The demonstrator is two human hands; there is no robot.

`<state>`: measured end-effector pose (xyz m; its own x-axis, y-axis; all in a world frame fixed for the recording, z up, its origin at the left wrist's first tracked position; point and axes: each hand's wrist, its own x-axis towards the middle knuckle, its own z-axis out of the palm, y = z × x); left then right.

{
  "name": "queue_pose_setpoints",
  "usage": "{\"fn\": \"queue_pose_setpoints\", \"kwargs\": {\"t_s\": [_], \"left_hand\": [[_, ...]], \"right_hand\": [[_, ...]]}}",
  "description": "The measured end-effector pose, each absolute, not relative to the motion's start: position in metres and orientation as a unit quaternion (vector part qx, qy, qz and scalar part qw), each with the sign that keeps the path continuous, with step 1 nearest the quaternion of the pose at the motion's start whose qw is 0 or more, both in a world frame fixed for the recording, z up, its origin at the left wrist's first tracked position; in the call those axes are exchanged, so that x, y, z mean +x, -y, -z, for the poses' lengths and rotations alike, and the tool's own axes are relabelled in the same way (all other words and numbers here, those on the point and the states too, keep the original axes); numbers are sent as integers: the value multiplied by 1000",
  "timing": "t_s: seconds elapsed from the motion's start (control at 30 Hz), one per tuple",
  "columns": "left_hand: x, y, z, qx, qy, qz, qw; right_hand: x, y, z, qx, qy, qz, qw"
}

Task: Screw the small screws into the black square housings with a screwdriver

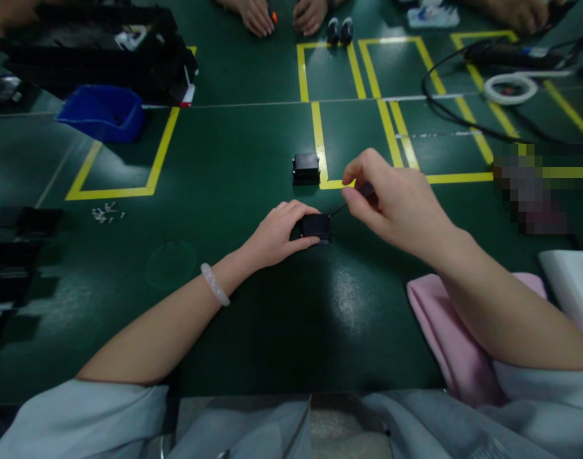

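Note:
On the green table, my left hand (284, 233) grips a small black box-shaped part (316, 224) between thumb and fingers, holding it down from its left side. My right hand (391, 197) is closed around the dark handle of a screwdriver (367, 189). Its thin shaft slants down to the left, and the tip meets the upper right corner of the black part. Just beyond stands a second, similar black part (305, 168), untouched. Several small screws (107, 212) lie loose to the left.
A blue bin (103, 113) and a large black rack (95, 54) stand at the far left. More black parts (14, 255) line the left edge. Under my right forearm lies a pink cloth (435, 312). Across the table are other people's hands (258, 16); cables (430, 95) run at right.

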<state>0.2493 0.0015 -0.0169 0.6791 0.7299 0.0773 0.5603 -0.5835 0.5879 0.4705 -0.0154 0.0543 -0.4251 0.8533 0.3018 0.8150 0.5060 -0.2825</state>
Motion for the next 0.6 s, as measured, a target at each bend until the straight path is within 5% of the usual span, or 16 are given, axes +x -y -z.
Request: {"fn": "queue_pose_setpoints", "kwargs": {"t_s": [0.6], "left_hand": [[249, -2, 18, 880, -363, -160, 259]], "right_hand": [[471, 14, -54, -507, 837, -42, 199]]}}
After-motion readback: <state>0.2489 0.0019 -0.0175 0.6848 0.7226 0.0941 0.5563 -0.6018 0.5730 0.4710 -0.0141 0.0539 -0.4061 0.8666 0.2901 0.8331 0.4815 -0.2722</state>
